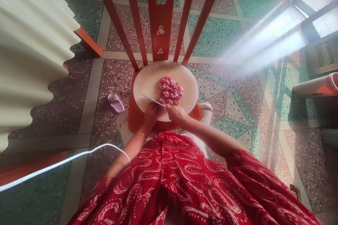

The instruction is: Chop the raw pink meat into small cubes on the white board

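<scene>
At board's 6 o'clock, your left hand (151, 112) grips the knife (152, 100); right hand (176, 111) curls at the diced meat (170, 90), grip unclear. Mid-chop; next cut needs fingertips tucked

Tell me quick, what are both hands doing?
Left hand: closed around the knife handle.
Right hand: resting at the edge of the pink meat pile on the cutting board; open or closed cannot be told.

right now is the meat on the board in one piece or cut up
Cut up: the meat lies as a heap of small pink cubes on the round board, with the knife blade resting flat beside the heap.
</scene>
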A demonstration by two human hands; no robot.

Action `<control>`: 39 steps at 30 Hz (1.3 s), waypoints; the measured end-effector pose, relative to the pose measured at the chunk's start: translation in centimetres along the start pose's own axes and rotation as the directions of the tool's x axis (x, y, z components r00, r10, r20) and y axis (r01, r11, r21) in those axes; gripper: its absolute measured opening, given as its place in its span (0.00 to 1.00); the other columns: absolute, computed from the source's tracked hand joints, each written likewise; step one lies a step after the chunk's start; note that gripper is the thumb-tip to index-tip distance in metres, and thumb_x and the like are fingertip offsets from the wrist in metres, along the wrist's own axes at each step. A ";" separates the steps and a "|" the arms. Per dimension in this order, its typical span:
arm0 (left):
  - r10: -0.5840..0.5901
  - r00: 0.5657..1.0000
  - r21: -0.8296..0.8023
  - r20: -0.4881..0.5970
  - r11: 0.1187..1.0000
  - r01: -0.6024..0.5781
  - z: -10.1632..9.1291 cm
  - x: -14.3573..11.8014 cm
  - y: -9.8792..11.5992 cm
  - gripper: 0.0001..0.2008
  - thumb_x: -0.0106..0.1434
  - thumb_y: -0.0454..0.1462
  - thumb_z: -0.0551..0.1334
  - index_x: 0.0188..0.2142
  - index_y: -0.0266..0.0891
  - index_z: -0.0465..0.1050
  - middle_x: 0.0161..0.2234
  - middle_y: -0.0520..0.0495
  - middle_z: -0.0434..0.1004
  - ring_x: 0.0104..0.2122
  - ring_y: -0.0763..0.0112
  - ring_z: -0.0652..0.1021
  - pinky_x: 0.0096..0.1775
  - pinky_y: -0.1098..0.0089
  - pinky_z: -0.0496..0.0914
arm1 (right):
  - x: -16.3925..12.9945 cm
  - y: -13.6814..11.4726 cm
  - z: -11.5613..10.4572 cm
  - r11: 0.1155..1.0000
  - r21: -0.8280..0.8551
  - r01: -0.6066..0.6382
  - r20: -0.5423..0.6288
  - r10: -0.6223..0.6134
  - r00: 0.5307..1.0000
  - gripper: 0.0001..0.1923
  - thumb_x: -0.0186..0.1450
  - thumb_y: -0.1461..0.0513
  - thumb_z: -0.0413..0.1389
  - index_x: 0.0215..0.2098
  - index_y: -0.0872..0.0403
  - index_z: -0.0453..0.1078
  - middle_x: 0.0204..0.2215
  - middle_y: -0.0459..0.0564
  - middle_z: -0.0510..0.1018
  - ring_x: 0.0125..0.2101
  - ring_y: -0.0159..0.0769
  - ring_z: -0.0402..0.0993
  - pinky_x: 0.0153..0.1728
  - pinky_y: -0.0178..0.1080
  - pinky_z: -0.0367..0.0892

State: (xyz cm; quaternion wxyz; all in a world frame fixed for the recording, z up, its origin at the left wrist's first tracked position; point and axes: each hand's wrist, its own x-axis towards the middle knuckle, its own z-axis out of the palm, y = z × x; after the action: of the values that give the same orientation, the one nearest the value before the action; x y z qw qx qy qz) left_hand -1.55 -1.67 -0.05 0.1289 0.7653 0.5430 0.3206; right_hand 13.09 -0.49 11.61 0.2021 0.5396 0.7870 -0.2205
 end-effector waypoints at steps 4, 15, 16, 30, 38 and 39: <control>0.027 1.000 0.033 -0.001 0.999 -0.026 0.0 0.0 0.0 0.11 0.65 0.37 0.53 0.39 0.37 0.73 0.35 0.42 0.74 0.39 0.61 0.72 0.42 0.61 0.69 | 1.4 -1.0 -0.6 0.998 0.018 0.055 -0.043 -0.054 0.998 0.18 0.67 0.69 0.39 0.53 0.59 0.58 0.40 0.60 0.77 0.40 0.40 0.75 0.37 0.37 0.68; 0.002 1.000 -0.057 -0.017 0.998 -0.003 -0.7 -0.2 0.4 0.12 0.66 0.38 0.52 0.41 0.39 0.73 0.41 0.43 0.73 0.43 0.64 0.71 0.46 0.61 0.68 | -3.3 3.8 0.5 0.997 -0.059 -0.059 -0.042 0.056 0.998 0.17 0.68 0.65 0.41 0.55 0.54 0.57 0.35 0.56 0.78 0.37 0.42 0.76 0.34 0.37 0.67; -0.005 1.000 -0.051 -0.016 0.999 0.004 -0.9 -0.3 0.6 0.12 0.66 0.38 0.52 0.41 0.39 0.73 0.41 0.43 0.73 0.43 0.63 0.71 0.46 0.60 0.68 | -3.3 3.4 0.5 0.997 -0.057 -0.047 -0.033 0.045 0.998 0.17 0.69 0.64 0.40 0.55 0.54 0.57 0.34 0.56 0.78 0.37 0.42 0.76 0.33 0.37 0.67; -0.009 1.000 0.021 0.017 1.000 0.008 0.0 -0.6 -0.4 0.11 0.65 0.37 0.53 0.42 0.38 0.72 0.38 0.41 0.74 0.41 0.60 0.72 0.44 0.59 0.69 | 1.8 -1.7 -0.6 0.997 -0.006 0.077 -0.074 -0.077 0.994 0.14 0.67 0.68 0.41 0.49 0.57 0.60 0.36 0.57 0.78 0.38 0.41 0.76 0.34 0.37 0.68; -0.016 1.000 -0.044 -0.009 0.999 0.015 -0.6 -0.3 0.4 0.11 0.66 0.38 0.52 0.39 0.39 0.72 0.39 0.44 0.73 0.41 0.64 0.72 0.44 0.62 0.69 | -2.9 4.1 0.6 0.996 -0.075 -0.057 0.028 0.059 0.998 0.15 0.68 0.64 0.43 0.52 0.55 0.59 0.36 0.57 0.77 0.37 0.41 0.76 0.32 0.36 0.67; -0.024 1.000 -0.040 -0.011 0.999 0.023 -0.5 -0.3 0.4 0.10 0.66 0.38 0.53 0.39 0.39 0.72 0.38 0.44 0.73 0.41 0.64 0.72 0.44 0.62 0.69 | -3.1 4.1 0.6 0.995 -0.072 -0.062 0.022 0.064 0.998 0.15 0.69 0.63 0.42 0.52 0.54 0.59 0.36 0.57 0.77 0.37 0.41 0.76 0.32 0.36 0.67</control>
State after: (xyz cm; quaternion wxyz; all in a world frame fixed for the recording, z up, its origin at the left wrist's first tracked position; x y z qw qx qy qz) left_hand -1.64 -2.20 0.47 0.1448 0.7544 0.5461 0.3343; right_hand 18.07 -1.87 12.36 0.2378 0.5537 0.7745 -0.1924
